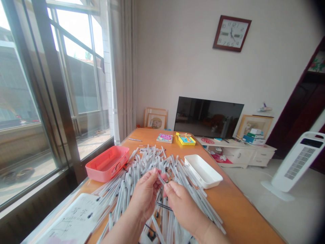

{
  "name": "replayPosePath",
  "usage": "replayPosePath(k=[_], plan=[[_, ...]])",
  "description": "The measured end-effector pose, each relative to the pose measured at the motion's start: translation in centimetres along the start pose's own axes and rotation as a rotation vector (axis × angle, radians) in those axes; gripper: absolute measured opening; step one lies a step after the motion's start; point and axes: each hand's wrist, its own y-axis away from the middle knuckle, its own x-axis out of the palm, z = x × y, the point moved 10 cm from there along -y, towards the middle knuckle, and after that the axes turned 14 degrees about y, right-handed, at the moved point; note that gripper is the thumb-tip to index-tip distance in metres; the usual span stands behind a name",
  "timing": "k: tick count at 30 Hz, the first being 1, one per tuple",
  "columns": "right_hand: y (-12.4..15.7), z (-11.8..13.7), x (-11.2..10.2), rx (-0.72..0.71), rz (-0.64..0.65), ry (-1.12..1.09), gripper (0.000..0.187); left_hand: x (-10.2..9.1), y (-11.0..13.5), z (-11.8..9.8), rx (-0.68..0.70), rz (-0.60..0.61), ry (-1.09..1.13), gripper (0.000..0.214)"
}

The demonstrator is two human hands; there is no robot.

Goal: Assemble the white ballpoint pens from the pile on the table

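A big heap of white pens (152, 169) with black tips covers the middle of an orange wooden table (236, 213). Above the heap, my left hand (146, 193) and my right hand (180, 201) come together, fingers pinched on the two ends of one white pen (161, 179). To the left of the heap stands a pink plastic tray (108, 163). A white plastic tray (203, 170) stands to its right; I see nothing in either tray.
A sheet of paper with handwriting (73, 220) lies at the near left. At the table's far end lie a single pen (134, 139), a colourful book (164, 138) and a yellow box (186, 139). A TV (207, 117), a low cabinet and a white heater (297, 162) stand beyond.
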Motion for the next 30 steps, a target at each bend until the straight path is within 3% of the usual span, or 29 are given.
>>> replayPosePath(k=[4, 7, 12, 16, 22, 27, 30], plan=[[0.7, 1.5, -0.5, -0.068, -0.065, 0.316, 0.039, -3.6, -0.9, -4.2, 0.210, -0.232, 0.038, 0.028], [0.7, 1.8, -0.7, -0.073, -0.076, 0.384, 0.038, -3.8, -1.0, -5.3, 0.219, -0.217, -0.076, 0.031], [-0.6, -0.7, -3.3, 0.001, -0.187, 0.297, 0.038, -2.3, -0.2, -1.7, 0.024, -0.106, -0.532, 0.038], [-1.7, -3.6, -3.6, 0.147, -0.129, -0.014, 0.037, -1.4, 0.2, 0.7, -0.090, 0.004, -0.710, 0.039], [-1.6, -4.9, -3.7, 0.273, -0.139, -0.348, 0.036, 0.4, 0.7, -0.1, -0.005, 0.027, -0.733, 0.033], [-1.3, -4.1, -2.9, 0.243, -0.139, -0.502, 0.043, 2.6, 2.3, 2.6, -0.186, 0.217, -0.699, 0.031], [-1.2, -2.9, -1.8, 0.188, -0.082, -0.581, 0.047, 3.4, 2.8, 3.5, -0.215, 0.297, -0.603, 0.027]])
